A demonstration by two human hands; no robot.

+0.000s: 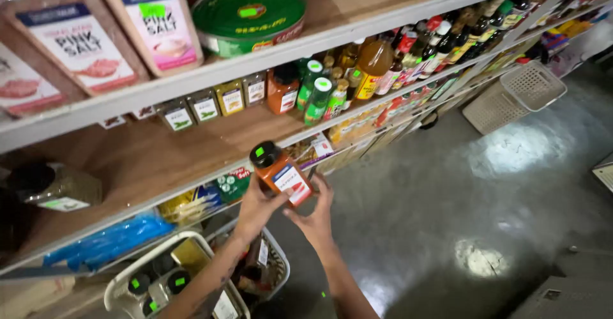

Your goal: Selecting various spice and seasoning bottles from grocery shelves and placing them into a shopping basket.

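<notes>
A person's two bare hands hold an orange plastic spice jar with a black lid and a red-and-white label (281, 173) just in front of the edge of a wooden shelf (147, 159) in a shop aisle. The left hand (257, 205) wraps around the jar's lower side, fingers closed on it, while the right hand (314, 220) cups it from beneath, thumb and fingers pressed against the label end; the two hands sit close together with the jar tilted between them, lid pointing up toward the shelf. On that shelf, farther back, stands a row of small clear spice jars with dark lids (211, 105), a matching orange jar (283, 90) and several green-capped bottles (317, 98), with dark sauce bottles (440, 44) lined up beyond. The shelf above carries tall pink-labelled salt containers (159, 22) and a round green tin (249, 17). Below the hands, a white plastic basket (118, 288) holds black-lidded jars, and blue packets (105, 242) lie on the lower shelf. Two pale lattice baskets (517, 95) rest on the shiny grey floor (447, 204) farther down the aisle.
</notes>
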